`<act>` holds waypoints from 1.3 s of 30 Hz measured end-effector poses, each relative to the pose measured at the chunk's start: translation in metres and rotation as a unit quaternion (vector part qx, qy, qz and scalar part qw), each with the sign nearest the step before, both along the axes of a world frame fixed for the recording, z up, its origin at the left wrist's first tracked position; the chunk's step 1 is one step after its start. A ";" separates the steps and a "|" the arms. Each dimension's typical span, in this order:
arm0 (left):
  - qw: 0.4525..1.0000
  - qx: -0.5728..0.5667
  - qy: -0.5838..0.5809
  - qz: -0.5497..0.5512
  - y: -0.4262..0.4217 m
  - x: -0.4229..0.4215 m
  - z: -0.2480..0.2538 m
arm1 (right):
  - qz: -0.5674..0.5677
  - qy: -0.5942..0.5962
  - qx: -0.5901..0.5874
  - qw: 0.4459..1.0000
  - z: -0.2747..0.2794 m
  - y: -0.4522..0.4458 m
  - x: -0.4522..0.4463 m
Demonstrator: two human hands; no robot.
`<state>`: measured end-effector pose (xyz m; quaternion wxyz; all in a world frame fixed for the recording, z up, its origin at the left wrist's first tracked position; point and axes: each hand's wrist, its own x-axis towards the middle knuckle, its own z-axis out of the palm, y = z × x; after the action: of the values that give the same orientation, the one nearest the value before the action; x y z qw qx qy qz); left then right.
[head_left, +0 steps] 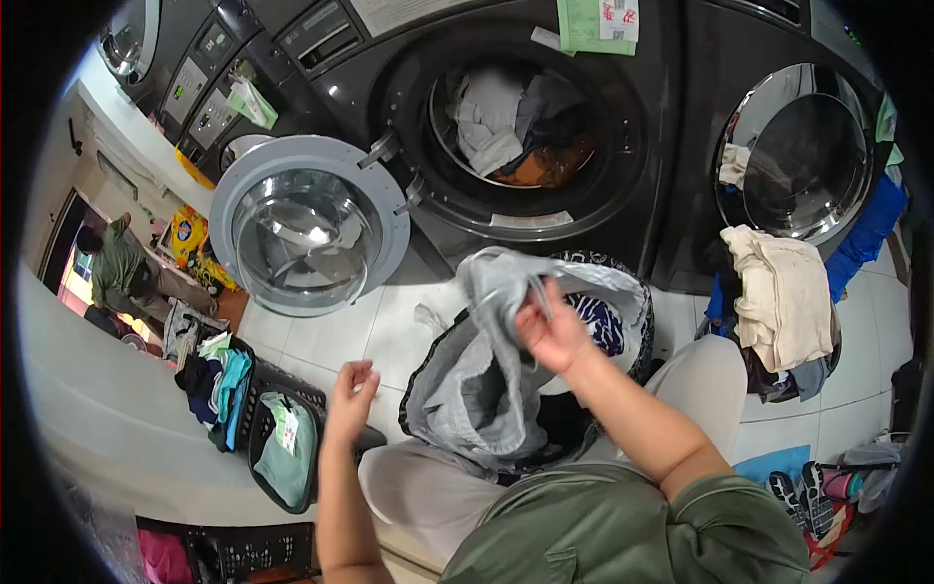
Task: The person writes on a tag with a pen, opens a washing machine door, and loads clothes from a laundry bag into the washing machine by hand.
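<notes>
- Right hand (553, 326): palm turned up, fingers bent and closed on the upper part of a soft fabric; the exact pinch is blurred.
- Grey fabric (501, 292): pale, thin, crumpled into loose folds, partly blurred; raised in the right hand above the laundry basket.
- Left hand (352, 391): holds nothing visible; fingers loosely curled, slightly apart, in the air left of the basket.
- Laundry basket (644, 292): wide, soft-sided, black-and-white patterned rim, grey inner lining; stands between the person's knees. Inside, a navy-and-white patterned cloth (598, 324) and dark cloth.
- Front-loading machine (637, 127): dark glossy casing, round opening; white, grey, black and rust-brown laundry (501, 122) heaped inside the drum.
- Machine door (226, 224): broad grey ring about a bulging clear bowl, swung open to the left on metal hinges.
- Green papers (581, 27): flat sheets on the machine front, a white slip with red marks over them.
- Cream cloth (781, 297): thick, folded, on top of a laundry pile at the right.
- Black baskets (309, 397): at the left, one with a folded pale-green cloth (282, 453) under a paper tag.
- Floor (326, 341): smooth white square tiles.
</notes>
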<state>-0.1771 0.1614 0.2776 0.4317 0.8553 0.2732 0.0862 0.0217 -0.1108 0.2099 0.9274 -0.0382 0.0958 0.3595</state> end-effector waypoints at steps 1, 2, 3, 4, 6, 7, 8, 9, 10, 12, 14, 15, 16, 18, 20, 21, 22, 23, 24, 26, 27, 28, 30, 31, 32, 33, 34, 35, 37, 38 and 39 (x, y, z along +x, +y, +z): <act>0.976 -0.178 -0.119 -0.041 -0.017 0.009 -0.016 | 0.078 -0.009 0.037 0.996 -0.013 0.012 -0.009; 0.951 -0.236 -0.152 -0.131 -0.053 0.027 -0.031 | 0.156 -0.017 0.073 0.985 -0.026 0.023 -0.019; 0.987 -0.075 -0.039 -0.134 -0.082 0.040 -0.044 | 0.136 -0.061 0.009 0.989 -0.017 0.029 -0.034; 0.976 -0.117 -0.140 -0.120 -0.120 0.058 -0.049 | 0.118 -0.105 -0.052 0.986 -0.006 0.034 -0.047; 0.940 -0.233 -0.248 0.008 -0.133 0.073 -0.069 | 0.075 -0.193 -0.116 0.971 -0.021 0.038 -0.035; 0.958 -0.180 -0.220 -0.035 -0.136 0.067 -0.073 | 0.020 -0.255 -0.203 0.945 -0.029 0.037 -0.023; 0.971 -0.124 -0.190 -0.071 -0.140 0.059 -0.066 | -0.031 -0.314 -0.285 0.905 -0.033 0.036 -0.013; 0.977 -0.018 -0.173 -0.124 -0.150 0.056 -0.061 | 0.067 -0.371 -0.371 0.849 -0.049 0.028 -0.005; 0.971 0.091 -0.149 -0.163 -0.164 0.051 -0.055 | 0.169 -0.430 -0.443 0.768 -0.071 0.022 0.002; 0.976 0.006 -0.052 -0.210 -0.191 0.044 -0.044 | 0.235 -0.565 -0.472 0.635 -0.100 0.024 -0.012; 0.941 0.048 -0.155 -0.297 -0.222 0.036 -0.032 | 0.256 -0.645 -0.465 0.550 -0.107 0.024 -0.035; 0.921 0.012 -0.170 -0.350 -0.230 0.031 -0.046 | 0.260 -0.667 -0.462 0.524 -0.109 0.018 -0.042; 0.892 -0.030 -0.184 -0.413 -0.238 0.024 -0.029 | 0.259 -0.683 -0.461 0.503 -0.105 0.011 -0.050; 0.911 -0.086 -0.224 -0.336 -0.225 0.029 -0.031 | 0.248 -0.701 -0.473 0.472 -0.098 -0.004 -0.058; 0.945 -0.150 -0.073 -0.282 -0.202 0.037 -0.009 | 0.236 -0.706 -0.481 0.463 -0.098 -0.006 -0.060; 0.946 -0.128 -0.054 -0.293 -0.189 0.040 -0.011 | 0.232 -0.705 -0.483 0.465 -0.099 -0.001 -0.060; 0.945 -0.103 -0.038 -0.307 -0.176 0.047 -0.018 | 0.230 -0.703 -0.480 0.472 -0.102 0.004 -0.060; 0.944 -0.093 -0.070 -0.309 -0.167 0.050 -0.012 | 0.228 -0.700 -0.474 0.483 -0.104 0.009 -0.061; 0.942 -0.083 -0.100 -0.310 -0.158 0.054 -0.008 | 0.227 -0.697 -0.461 0.500 -0.103 0.013 -0.060; 0.972 -0.004 -0.165 -0.166 -0.121 0.073 -0.029 | 0.202 -0.672 -0.412 0.581 -0.094 0.018 -0.051; 0.982 0.002 -0.135 -0.134 -0.096 0.077 -0.026 | 0.194 -0.623 -0.358 0.668 -0.082 0.012 -0.043; 0.989 0.012 -0.106 -0.100 -0.069 0.076 -0.013 | 0.229 -0.527 -0.323 0.752 -0.034 -0.014 -0.039; 0.993 -0.010 -0.116 0.005 -0.044 0.070 0.020 | 0.185 -0.423 -0.302 0.834 0.126 -0.051 -0.068; 0.978 -0.056 -0.199 -0.026 -0.043 0.076 0.033 | 0.142 -0.514 -0.360 0.765 0.158 -0.075 -0.063; 0.954 -0.105 -0.276 -0.061 -0.048 0.080 0.048 | 0.124 -0.599 -0.308 0.729 0.141 -0.100 -0.030; 0.920 -0.163 -0.343 -0.098 -0.061 0.084 0.059 | 0.011 -0.601 -0.290 0.745 0.109 -0.104 -0.004; 0.914 -0.149 -0.341 -0.160 -0.083 0.088 0.088 | -0.021 -0.639 -0.336 0.692 0.124 -0.082 -0.006; 0.913 -0.113 -0.343 -0.188 -0.106 0.090 0.119 | 0.018 -0.693 -0.434 0.575 0.112 -0.069 0.011; 0.844 -0.075 -0.493 -0.197 -0.129 0.102 0.175 | 0.088 -0.749 -0.492 0.435 0.043 -0.032 0.031; 0.836 0.018 -0.530 -0.141 -0.134 0.094 0.218 | 0.166 -0.728 -0.466 0.474 0.020 -0.011 0.018; 0.817 0.051 -0.564 -0.106 -0.131 0.090 0.249 | 0.190 -0.734 -0.451 0.472 -0.001 0.012 0.002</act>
<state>-0.0875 0.0304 0.5265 0.4724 0.7013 -0.1151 0.5213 0.0237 -0.0983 0.2089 0.4226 -0.7178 -0.4804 0.2747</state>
